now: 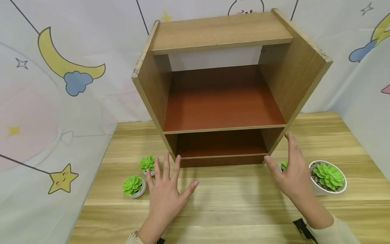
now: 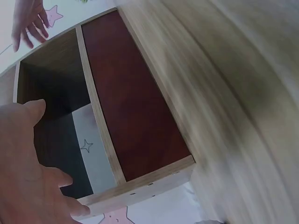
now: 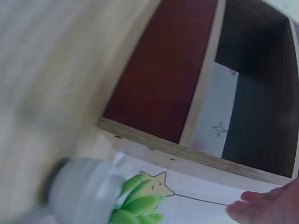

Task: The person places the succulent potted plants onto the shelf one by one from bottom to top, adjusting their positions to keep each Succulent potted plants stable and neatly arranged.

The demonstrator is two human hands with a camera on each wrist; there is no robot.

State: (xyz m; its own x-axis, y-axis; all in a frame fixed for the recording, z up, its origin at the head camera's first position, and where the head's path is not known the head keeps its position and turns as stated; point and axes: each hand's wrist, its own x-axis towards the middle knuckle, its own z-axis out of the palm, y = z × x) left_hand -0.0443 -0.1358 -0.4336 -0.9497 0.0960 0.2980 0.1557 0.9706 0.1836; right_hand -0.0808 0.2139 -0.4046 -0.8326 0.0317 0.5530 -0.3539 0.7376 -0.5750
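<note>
Head view shows both hands holding nothing: left hand palm down, fingers spread; right hand edge-on, thumb apart. Both are near the lower front of a wooden shelf unit, which stands on a wood-grain table before a pale, moon-printed backdrop.

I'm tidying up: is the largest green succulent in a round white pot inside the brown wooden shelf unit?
No, the potted succulent stands on the light wooden tabletop, right of the shelf unit.

We could pass centrally over the table; shelf unit blocks ahead, upper bay open-fronted; small succulents obstruct left, white pot right.
</note>
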